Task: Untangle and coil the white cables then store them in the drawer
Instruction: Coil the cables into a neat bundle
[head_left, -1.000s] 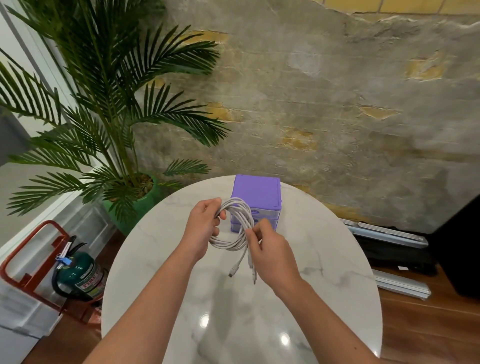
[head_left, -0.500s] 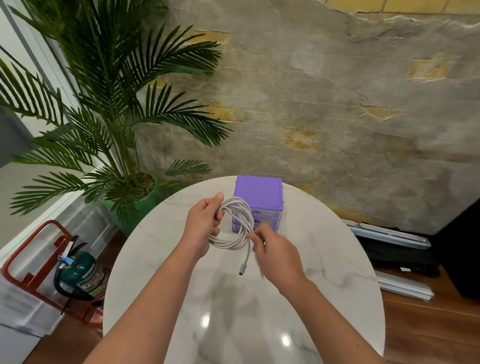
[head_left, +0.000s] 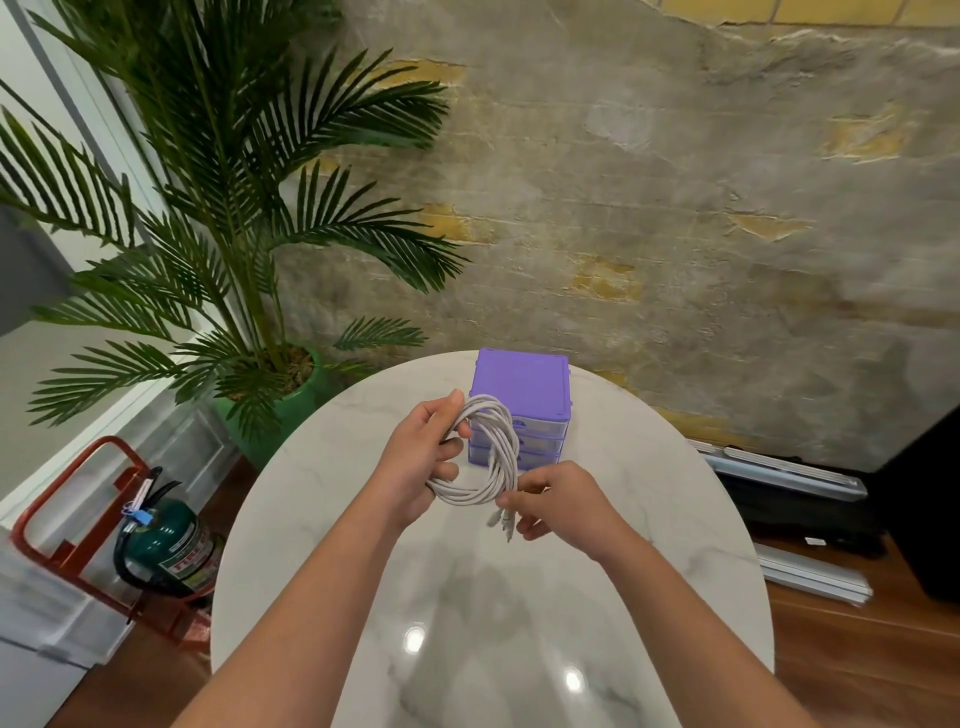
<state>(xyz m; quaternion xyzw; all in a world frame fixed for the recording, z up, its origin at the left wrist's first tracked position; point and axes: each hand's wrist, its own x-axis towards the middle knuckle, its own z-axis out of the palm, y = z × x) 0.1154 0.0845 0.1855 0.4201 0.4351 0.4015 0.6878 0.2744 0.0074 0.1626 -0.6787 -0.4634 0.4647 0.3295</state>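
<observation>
A coil of white cables (head_left: 493, 457) hangs in the air above the round marble table (head_left: 467, 623). My left hand (head_left: 421, 462) grips the coil's left side. My right hand (head_left: 558, 506) pinches the loose plug ends at the coil's lower right. Just behind the coil stands a small purple drawer unit (head_left: 522, 405) with three clear drawers, all shut as far as I can see; the coil hides part of their fronts.
A palm in a green pot (head_left: 291, 400) stands left of the table against a rough wall. On the floor at the left is a green fire extinguisher (head_left: 166, 545) in a red stand. Metal rails (head_left: 789, 467) lie on the floor at the right.
The hanging plug ends have been drawn up against the coil by my right hand, which moved slightly right. My left hand keeps its hold on the coil.
</observation>
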